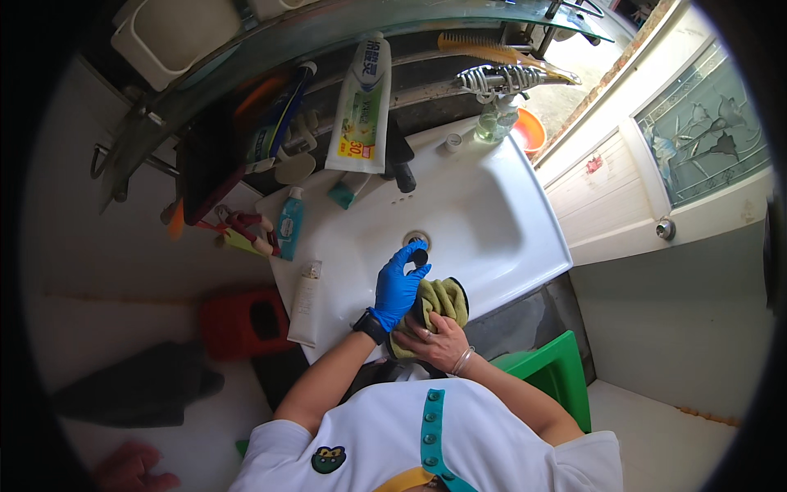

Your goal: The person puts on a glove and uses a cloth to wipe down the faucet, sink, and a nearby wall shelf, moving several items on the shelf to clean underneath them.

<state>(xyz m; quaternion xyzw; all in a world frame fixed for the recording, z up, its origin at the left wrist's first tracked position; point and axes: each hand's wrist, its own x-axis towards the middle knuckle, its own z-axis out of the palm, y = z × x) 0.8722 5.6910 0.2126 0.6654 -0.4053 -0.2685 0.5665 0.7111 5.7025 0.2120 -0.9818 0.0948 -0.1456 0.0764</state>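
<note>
Shirt [365, 435] nearest, my left hand [396, 291] pinches a black piece [420, 258], my right hand [443, 343] clasps a towel [443, 300]: apparently readying, next calling for wiping.

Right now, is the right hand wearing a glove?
No, the right hand on the green cloth is bare; the left hand wears a blue glove.

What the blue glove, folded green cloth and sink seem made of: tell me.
Blue glove: probably thin rubber, perhaps nitrile; it looks smooth and close-fitting.
Green cloth: soft textile, perhaps microfibre; matte, in thick folds.
Sink: likely glazed ceramic; white, smooth, slightly shiny, though moulded resin could look alike.
</note>
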